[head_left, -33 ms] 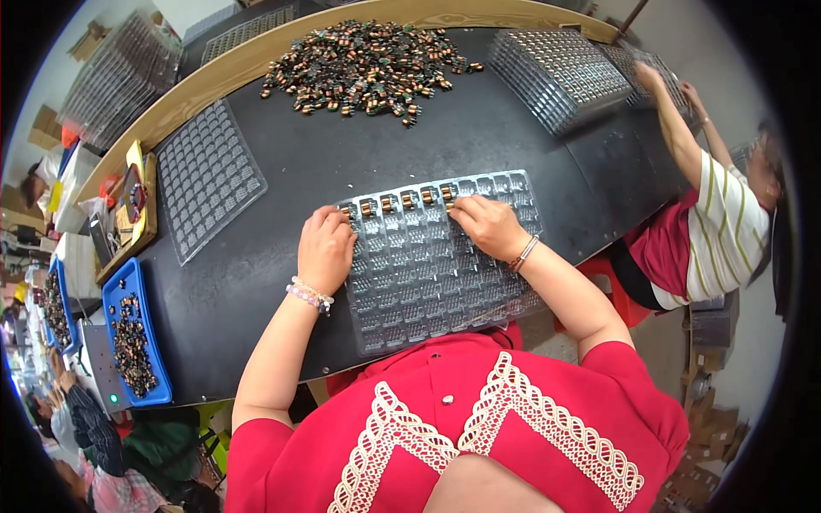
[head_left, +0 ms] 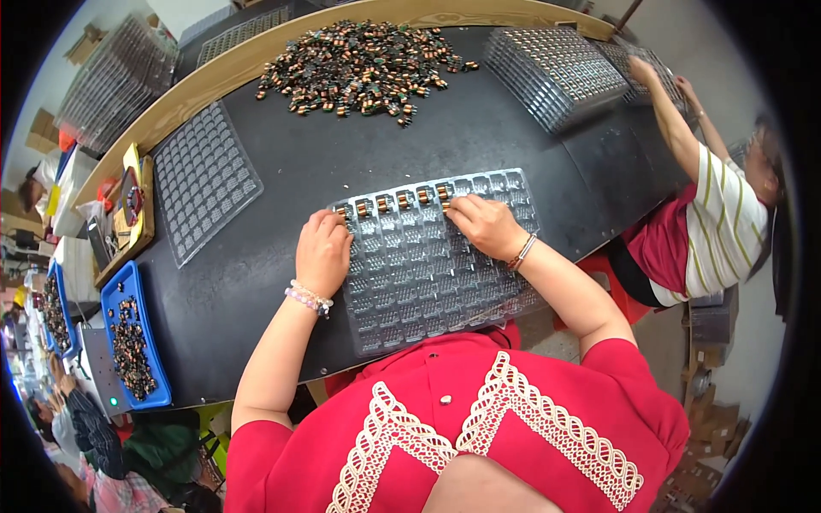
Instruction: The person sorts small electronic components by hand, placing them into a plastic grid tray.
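Note:
A clear plastic tray (head_left: 402, 291) with rows of moulded pockets lies in front of me, its near edge against my red top. Along its far row sit several small copper coil components (head_left: 404, 201). My left hand (head_left: 323, 252) is closed at the tray's far left corner, with its fingertips on the coil component in the end pocket. Farther right in the same row, my right hand (head_left: 486, 224) pinches another coil component (head_left: 445, 193), partly hidden by the fingers. The pockets to the right of it and the nearer rows hold no components.
A heap of coil components (head_left: 363, 68) lies at the back of the black table (head_left: 282, 171). Stacked trays (head_left: 556, 77) stand back right, near a co-worker's arms (head_left: 671, 111). To the left are another tray (head_left: 208, 179), a wooden box (head_left: 132, 205) and a blue bin (head_left: 158, 363).

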Tool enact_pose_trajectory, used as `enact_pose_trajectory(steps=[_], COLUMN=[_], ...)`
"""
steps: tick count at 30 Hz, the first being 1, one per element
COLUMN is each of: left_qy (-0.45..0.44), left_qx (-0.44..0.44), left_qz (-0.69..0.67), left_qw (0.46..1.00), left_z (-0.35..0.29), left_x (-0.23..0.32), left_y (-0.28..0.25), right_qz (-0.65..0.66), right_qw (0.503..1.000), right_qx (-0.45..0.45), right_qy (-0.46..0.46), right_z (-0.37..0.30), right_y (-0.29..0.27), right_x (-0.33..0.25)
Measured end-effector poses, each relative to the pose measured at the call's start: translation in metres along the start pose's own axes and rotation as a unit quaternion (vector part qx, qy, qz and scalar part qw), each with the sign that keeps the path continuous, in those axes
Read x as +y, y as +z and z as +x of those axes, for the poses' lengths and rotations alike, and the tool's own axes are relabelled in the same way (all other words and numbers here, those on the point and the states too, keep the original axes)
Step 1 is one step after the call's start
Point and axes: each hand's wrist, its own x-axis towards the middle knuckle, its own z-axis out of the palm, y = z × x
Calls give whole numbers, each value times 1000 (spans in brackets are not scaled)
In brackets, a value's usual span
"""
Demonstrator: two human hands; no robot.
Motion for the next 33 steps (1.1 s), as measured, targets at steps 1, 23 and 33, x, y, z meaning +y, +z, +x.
enact_pose_trajectory(steps=[1, 23, 33], left_qy=[-11, -479, -331], left_qx=[9, 106, 133], left_qz=[-2, -187, -172], left_qw=[1000, 851, 918], left_z=[-3, 190, 207], left_x=[2, -176, -85], left_y=[1, 84, 119], right_qz=[5, 324, 259], right_qw=[1000, 820, 884], right_qx=[3, 63, -67], right_qy=[-11, 467, 382], right_z=[-3, 128, 165], right_y=[-1, 103, 107], right_x=[3, 180, 118])
